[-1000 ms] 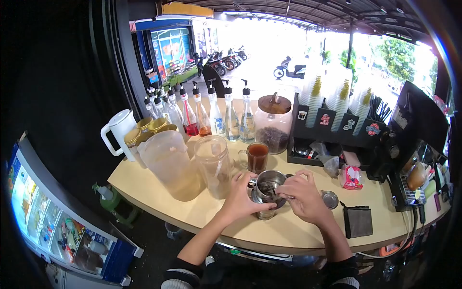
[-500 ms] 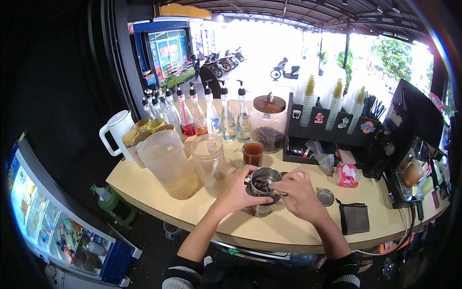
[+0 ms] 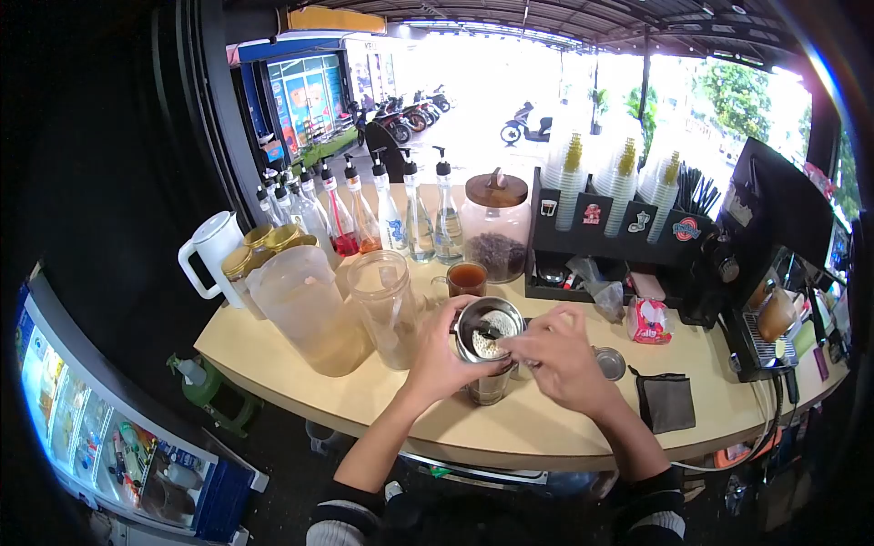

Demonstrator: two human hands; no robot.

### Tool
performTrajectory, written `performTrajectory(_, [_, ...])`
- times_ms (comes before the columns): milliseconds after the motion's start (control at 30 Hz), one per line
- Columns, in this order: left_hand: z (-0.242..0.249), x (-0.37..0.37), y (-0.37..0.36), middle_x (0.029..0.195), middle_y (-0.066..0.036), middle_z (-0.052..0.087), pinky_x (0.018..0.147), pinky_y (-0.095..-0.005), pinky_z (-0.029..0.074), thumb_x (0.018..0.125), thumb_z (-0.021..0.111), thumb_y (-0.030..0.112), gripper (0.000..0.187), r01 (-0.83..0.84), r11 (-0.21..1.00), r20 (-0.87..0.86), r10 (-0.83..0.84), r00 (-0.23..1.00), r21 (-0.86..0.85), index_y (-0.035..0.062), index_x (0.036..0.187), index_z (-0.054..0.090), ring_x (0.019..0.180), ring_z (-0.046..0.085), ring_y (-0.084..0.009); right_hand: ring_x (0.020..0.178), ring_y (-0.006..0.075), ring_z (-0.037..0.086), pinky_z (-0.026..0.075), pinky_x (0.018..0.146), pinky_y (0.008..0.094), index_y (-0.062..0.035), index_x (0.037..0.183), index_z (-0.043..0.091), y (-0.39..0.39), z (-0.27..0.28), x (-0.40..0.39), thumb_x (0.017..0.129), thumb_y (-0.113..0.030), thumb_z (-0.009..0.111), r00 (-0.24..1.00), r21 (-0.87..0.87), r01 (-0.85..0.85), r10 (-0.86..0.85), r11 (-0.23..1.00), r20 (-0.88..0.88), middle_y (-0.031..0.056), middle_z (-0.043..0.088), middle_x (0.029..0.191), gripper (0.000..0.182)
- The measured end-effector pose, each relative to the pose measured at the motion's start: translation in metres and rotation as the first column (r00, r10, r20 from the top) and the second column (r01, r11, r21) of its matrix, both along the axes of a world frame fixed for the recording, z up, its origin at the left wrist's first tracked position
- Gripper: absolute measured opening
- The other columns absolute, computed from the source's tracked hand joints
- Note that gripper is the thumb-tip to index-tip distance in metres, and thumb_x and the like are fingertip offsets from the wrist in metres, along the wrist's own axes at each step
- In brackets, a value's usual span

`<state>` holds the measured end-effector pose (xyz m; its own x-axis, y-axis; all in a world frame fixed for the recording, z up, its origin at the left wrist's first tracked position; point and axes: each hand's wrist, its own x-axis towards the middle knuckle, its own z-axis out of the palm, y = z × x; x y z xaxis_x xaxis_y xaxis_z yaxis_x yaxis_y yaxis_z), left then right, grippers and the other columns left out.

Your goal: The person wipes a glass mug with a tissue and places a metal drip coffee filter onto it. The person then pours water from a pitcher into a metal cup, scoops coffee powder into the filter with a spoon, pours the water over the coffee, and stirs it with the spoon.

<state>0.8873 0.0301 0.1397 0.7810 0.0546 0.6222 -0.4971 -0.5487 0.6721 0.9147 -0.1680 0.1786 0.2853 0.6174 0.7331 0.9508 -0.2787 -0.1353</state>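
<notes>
My left hand (image 3: 443, 350) wraps around a metal cup (image 3: 467, 326) from its left side, fingers behind and thumb in front. Its mouth faces me, showing a pale speckled surface inside with a dark shape across it. My right hand (image 3: 564, 357) is closed in a pinch at the cup's right rim; what it pinches is too small to make out. Partly hidden below the cup, another small vessel (image 3: 489, 389) stands on the counter. Just behind my left hand is a glass mug of brown drink (image 3: 468, 278).
On the wooden counter (image 3: 555, 437), a large cloudy pitcher (image 3: 300, 305) and a clear jar (image 3: 382, 309) stand left. Pump bottles (image 3: 414, 223) and a wooden-lidded jar (image 3: 496, 232) line the back. Right are a black cup rack (image 3: 592, 255), a small metal dish (image 3: 609, 364) and a folded cloth (image 3: 665, 400).
The metal cup has tilted towards me, so more of its inside shows, now pale and speckled. My right hand stays close to its rim. The whole view has shifted slightly.
</notes>
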Motion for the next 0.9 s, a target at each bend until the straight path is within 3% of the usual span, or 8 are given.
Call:
performTrajectory(33, [-0.003, 0.003, 0.0, 0.106, -0.01, 0.06, 0.086, -0.0379, 0.045, 0.053, 0.087, 0.025, 0.076, 0.0, 1.0, -0.003, 0.0, 1.0, 0.0, 0.0078, 0.116, 0.05, 0.1, 0.058, -0.0243, 0.087, 0.0176, 0.056, 0.032, 0.091, 0.0406, -0.0138, 0.104, 0.065, 0.002, -0.001, -0.001, 0.063, 0.005, 0.06, 0.996, -0.035, -0.084, 0.083, 0.996, -0.014, 0.0009, 0.065, 0.085, 0.046])
performTrajectory(100, [-0.007, 0.006, 0.001, 0.109, -0.01, 0.058, 0.089, -0.0386, 0.043, 0.052, 0.087, 0.024, 0.076, 0.018, 0.988, 0.003, -0.018, 1.0, -0.15, 0.0082, 0.117, 0.05, 0.102, 0.056, -0.0253, 0.088, 0.0181, 0.057, 0.031, 0.091, 0.0416, -0.0143, 0.105, 0.065, 0.0, 0.007, -0.001, 0.063, 0.005, 0.06, 0.997, -0.05, -0.074, 0.075, 0.996, 0.014, -0.0002, 0.065, 0.087, 0.047])
performTrajectory(167, [-0.008, 0.005, 0.002, 0.11, -0.009, 0.056, 0.089, -0.0385, 0.043, 0.051, 0.087, 0.021, 0.077, 0.012, 0.987, -0.004, -0.013, 1.0, -0.159, 0.008, 0.117, 0.049, 0.102, 0.055, -0.0258, 0.09, 0.0179, 0.055, 0.027, 0.095, 0.0447, -0.0164, 0.103, 0.065, -0.004, 0.013, 0.006, 0.065, 0.006, 0.058, 0.999, 0.016, 0.035, -0.036, 0.999, 0.004, -0.0036, 0.063, 0.083, 0.045])
performTrajectory(233, [-0.005, 0.007, 0.004, 0.109, -0.009, 0.055, 0.088, -0.0371, 0.043, 0.05, 0.086, 0.019, 0.077, 0.004, 0.997, 0.084, 0.002, 0.996, -0.072, 0.0074, 0.116, 0.048, 0.102, 0.055, -0.0247, 0.092, 0.0184, 0.057, 0.031, 0.094, 0.0441, -0.0162, 0.107, 0.064, -0.003, 0.012, 0.01, 0.065, 0.003, 0.061, 0.998, -0.01, 0.02, -0.019, 1.0, 0.065, -0.0009, 0.064, 0.088, 0.046])
performTrajectory(333, [-0.003, 0.007, 0.01, 0.117, -0.01, 0.052, 0.092, -0.033, 0.043, 0.05, 0.087, 0.016, 0.085, 0.057, 0.997, 0.091, -0.052, 0.994, -0.054, 0.006, 0.122, 0.044, 0.107, 0.054, -0.0202, 0.099, 0.0192, 0.055, 0.026, 0.1, 0.0456, -0.0158, 0.103, 0.064, 0.004, 0.012, 0.003, 0.065, 0.003, 0.059, 0.986, -0.124, -0.16, 0.152, 0.979, -0.068, -0.0008, 0.064, 0.088, 0.043])
performTrajectory(433, [0.001, 0.004, 0.006, 0.115, -0.01, 0.051, 0.091, -0.0342, 0.042, 0.049, 0.085, 0.015, 0.081, 0.081, 0.993, 0.127, -0.07, 0.989, -0.085, 0.0076, 0.119, 0.046, 0.107, 0.053, -0.0229, 0.102, 0.0183, 0.054, 0.019, 0.104, 0.0467, -0.0179, 0.1, 0.066, 0.002, 0.018, 0.009, 0.074, -0.007, 0.066, 0.996, -0.043, -0.072, 0.07, 0.996, -0.062, -0.0045, 0.063, 0.096, 0.028])
performTrajectory(633, [0.0, 0.004, 0.009, 0.115, -0.01, 0.051, 0.092, -0.0355, 0.041, 0.047, 0.082, 0.013, 0.078, 0.049, 0.998, 0.203, -0.042, 0.978, -0.033, 0.0096, 0.117, 0.048, 0.109, 0.051, -0.0261, 0.107, 0.0184, 0.052, 0.013, 0.106, 0.0493, -0.0145, 0.098, 0.066, 0.001, 0.022, -0.005, 0.08, -0.019, 0.067, 0.989, -0.112, -0.112, 0.1, 0.987, -0.11, -0.0036, 0.063, 0.096, 0.019])
performTrajectory(900, [-0.001, 0.004, 0.012, 0.117, -0.009, 0.051, 0.096, -0.0395, 0.037, 0.048, 0.083, 0.016, 0.077, 0.045, 0.999, 0.225, -0.048, 0.973, 0.021, 0.0106, 0.117, 0.049, 0.113, 0.047, -0.0305, 0.103, 0.0187, 0.053, 0.019, 0.104, 0.0517, -0.0114, 0.093, 0.064, 0.004, 0.024, -0.003, 0.081, -0.022, 0.066, 0.995, -0.06, -0.092, 0.089, 0.994, -0.035, 0.0018, 0.063, 0.087, 0.017])
